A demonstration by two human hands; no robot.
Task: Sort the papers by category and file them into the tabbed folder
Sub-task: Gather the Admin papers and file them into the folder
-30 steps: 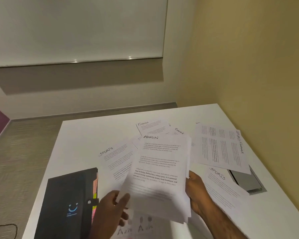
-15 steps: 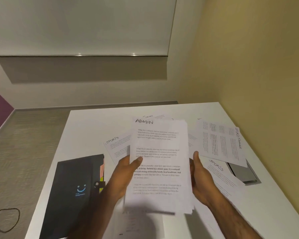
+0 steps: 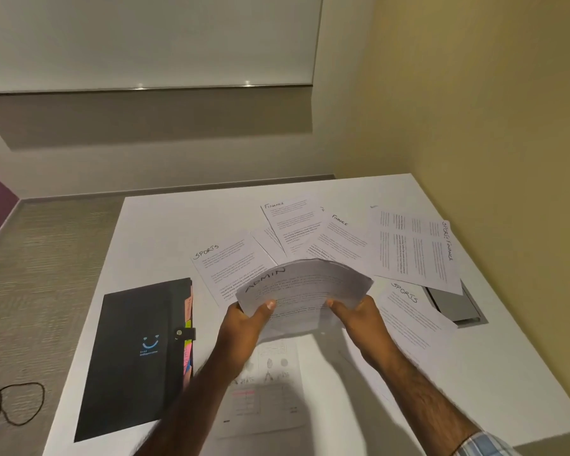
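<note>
Both hands, left hand [image 3: 249, 324] and right hand [image 3: 359, 319], pinch the ADMIN stack [image 3: 305, 286] (bowed, probably for squaring) above the table's [image 3: 185, 225] middle.

A white table [image 3: 178, 225] is sitting in the middle of the frame. A grey box [image 3: 454, 302] is lying at the right edge of the table. A dark cord [image 3: 10, 399] is curling on the floor [image 3: 46, 258] at the lower left. A white blind [image 3: 145, 41] is hanging at the top.
</note>
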